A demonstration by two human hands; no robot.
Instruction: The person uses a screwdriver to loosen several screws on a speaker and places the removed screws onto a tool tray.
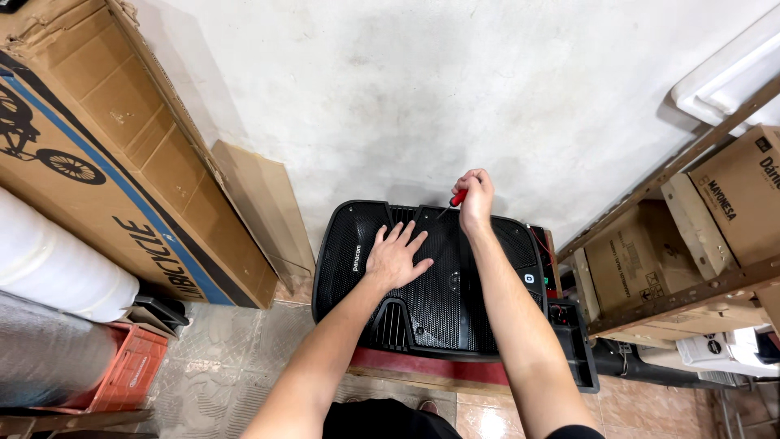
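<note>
A large black loudspeaker (443, 301) with a mesh grille lies face up on a low red-edged stand below me, its top toward the white wall. My left hand (396, 256) rests flat on the grille with fingers spread. My right hand (474, 197) grips a screwdriver with a red handle (457, 197), its thin shaft pointing down-left at the upper edge of the grille.
A big cardboard box (106, 154) with a bicycle print leans on the wall at left, above white rolls (57, 272) and a red crate (130, 370). Wooden shelving (674, 284) with cartons stands at right. Red wires and a black panel (573, 341) hang at the speaker's right side.
</note>
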